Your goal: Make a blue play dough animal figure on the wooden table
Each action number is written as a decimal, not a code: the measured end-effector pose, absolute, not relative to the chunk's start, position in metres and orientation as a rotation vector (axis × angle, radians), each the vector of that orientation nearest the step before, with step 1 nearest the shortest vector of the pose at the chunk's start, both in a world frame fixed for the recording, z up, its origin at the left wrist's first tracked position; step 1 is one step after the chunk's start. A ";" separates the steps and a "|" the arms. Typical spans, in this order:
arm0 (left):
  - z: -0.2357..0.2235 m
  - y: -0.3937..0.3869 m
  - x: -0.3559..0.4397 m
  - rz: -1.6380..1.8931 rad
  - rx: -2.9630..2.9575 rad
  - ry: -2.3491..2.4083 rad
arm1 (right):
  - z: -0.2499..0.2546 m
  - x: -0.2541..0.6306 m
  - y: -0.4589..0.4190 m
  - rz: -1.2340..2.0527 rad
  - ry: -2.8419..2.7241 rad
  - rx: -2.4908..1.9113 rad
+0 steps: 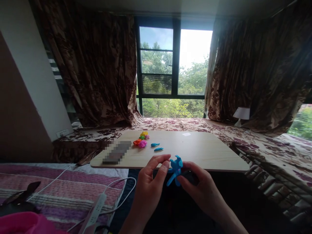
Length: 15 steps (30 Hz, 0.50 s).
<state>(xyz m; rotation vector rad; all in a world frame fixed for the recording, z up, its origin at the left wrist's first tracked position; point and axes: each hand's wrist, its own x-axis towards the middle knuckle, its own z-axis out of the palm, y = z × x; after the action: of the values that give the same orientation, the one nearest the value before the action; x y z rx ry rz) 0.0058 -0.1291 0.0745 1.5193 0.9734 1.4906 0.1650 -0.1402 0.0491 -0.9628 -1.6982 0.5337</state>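
At lower centre, the blue figure (175,165) is held by the right hand (198,179); whether by the left hand (152,177) cannot be told. Its limbs (172,180) could be bent by overpressing.

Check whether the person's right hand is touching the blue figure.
Touching: the head view shows the right hand with its thumb against the lower side of the blue figure.

Strong daylight enters through the window (175,65), whose right pane (195,61) is overexposed to white above. Bluish flare veils the ceiling (195,8). The flanking curtains (104,71) lie in deep shade. The pale surface (207,149) shows a soft sheen; pixelation masks a dark item (117,152) at its left. Wide-angle distortion tilts the outer verticals.
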 end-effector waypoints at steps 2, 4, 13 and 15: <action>0.076 -0.133 0.007 1.456 1.576 0.970 | 0.047 0.165 -0.140 0.532 -1.716 -0.984; 0.075 -0.133 0.007 1.487 1.612 0.976 | 0.046 0.165 -0.140 0.526 -1.722 -0.994; 0.072 -0.133 0.007 1.458 1.789 1.203 | 0.045 0.164 -0.139 0.485 -1.711 -0.997; 0.072 -0.133 0.006 1.433 1.776 1.191 | 0.044 0.165 -0.139 0.482 -1.712 -0.996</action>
<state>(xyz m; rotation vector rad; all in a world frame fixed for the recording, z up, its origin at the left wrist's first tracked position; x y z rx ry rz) 0.0065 -0.1335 0.0718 1.7756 1.1908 1.4332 0.1649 -0.1391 0.0442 -0.9959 -1.7116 0.4821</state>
